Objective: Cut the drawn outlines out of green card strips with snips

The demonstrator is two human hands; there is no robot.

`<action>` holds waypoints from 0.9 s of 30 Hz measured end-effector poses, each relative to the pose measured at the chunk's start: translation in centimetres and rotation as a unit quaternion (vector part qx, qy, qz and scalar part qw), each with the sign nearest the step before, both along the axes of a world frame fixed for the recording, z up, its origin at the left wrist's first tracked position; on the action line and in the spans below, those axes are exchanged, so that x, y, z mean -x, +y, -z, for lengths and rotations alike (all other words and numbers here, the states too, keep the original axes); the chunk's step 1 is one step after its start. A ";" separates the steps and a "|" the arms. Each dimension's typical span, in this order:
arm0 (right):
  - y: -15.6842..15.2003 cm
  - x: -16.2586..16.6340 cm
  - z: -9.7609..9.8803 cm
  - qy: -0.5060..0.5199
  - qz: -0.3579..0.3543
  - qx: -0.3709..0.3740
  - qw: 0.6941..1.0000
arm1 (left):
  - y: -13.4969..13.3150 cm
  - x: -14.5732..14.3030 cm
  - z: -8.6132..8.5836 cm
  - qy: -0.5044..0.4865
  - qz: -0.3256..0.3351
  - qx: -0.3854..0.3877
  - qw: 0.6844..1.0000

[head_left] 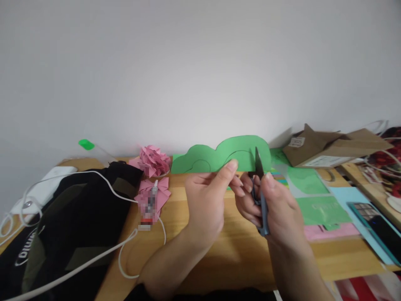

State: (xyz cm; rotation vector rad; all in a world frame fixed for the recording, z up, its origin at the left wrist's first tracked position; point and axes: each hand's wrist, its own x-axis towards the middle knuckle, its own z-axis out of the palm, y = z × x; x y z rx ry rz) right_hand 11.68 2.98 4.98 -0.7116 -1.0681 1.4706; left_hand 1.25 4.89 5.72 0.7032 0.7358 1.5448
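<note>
My left hand [209, 196] pinches the lower edge of a green paper cut-out [225, 154] with a wavy, cloud-like top and drawn curves, held upright over the wooden table [225, 251]. My right hand [275, 205] is closed round grey-handled scissors [260, 196]. Their dark blades point up and cross the right part of the green paper. Both hands meet at the middle of the view.
A black bag [69, 225] with white cords lies at the left. Pink paper flowers [153, 161] and a glue tube [149, 205] sit beside it. Green, pink and blue paper sheets [319, 205], a brown paper bag [332, 146] and a dark tablet [376, 221] lie at the right.
</note>
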 end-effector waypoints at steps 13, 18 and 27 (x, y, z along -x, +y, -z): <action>0.0 0.1 0.0 -0.008 0.001 0.004 1.000 | 0.3 0.2 -0.1 -0.025 0.021 -0.002 0.999; 0.0 0.2 0.0 -0.015 0.013 0.007 1.000 | 0.3 0.2 -0.1 -0.022 0.022 0.006 1.000; 0.2 0.2 0.0 -0.020 0.018 0.007 1.000 | 0.4 0.2 -0.3 -0.036 0.026 0.014 0.999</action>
